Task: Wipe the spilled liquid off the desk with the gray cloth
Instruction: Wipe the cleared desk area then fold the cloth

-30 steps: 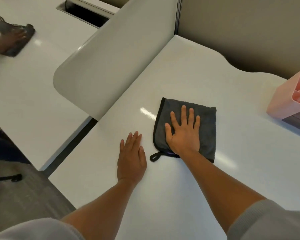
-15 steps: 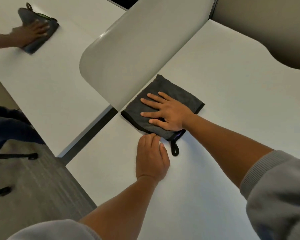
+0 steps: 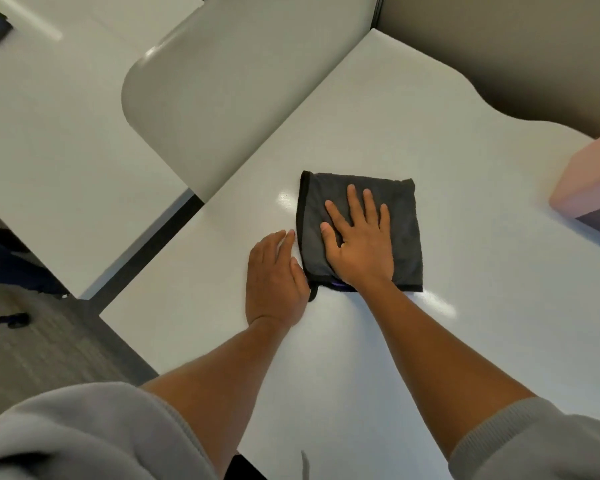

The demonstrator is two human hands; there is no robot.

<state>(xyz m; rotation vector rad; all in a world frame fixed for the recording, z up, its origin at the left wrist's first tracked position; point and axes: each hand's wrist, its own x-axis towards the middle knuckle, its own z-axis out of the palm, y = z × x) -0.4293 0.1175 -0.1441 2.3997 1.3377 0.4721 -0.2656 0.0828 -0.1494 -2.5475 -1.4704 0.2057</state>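
Now your right hand [image 3: 359, 249] lies flat, fingers spread, on the cloth [image 3: 404, 223]; your left hand [image 3: 274, 282] rests open beside it, holding nothing. Divider [image 3: 222, 95] stands left, pink box [image 3: 593, 188] right.

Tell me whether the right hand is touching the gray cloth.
Touching. The head view shows the right hand lying flat on the gray cloth, palm down with its fingers spread across the fabric and no gap beneath them.
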